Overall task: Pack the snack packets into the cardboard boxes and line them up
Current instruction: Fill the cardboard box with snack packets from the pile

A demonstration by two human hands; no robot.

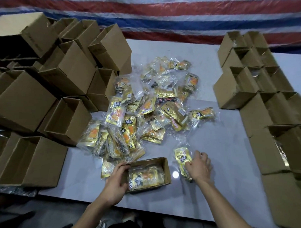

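Note:
A small open cardboard box (166, 171) sits near the table's front edge with gold snack packets (145, 177) lying inside. My left hand (117, 181) grips the box's left wall, thumb over the rim. Just right of the box, my right hand (199, 166) closes its fingers on a gold snack packet (182, 158) that lies on the table. A loose heap of gold snack packets in clear wrap (146, 110) covers the middle of the table behind the box.
Several empty open boxes (48, 93) are piled on the left side. A row of open boxes (269, 113) lines the right edge, some with packets inside. A striped red, white and blue tarp (177, 15) hangs behind the grey table (222, 188).

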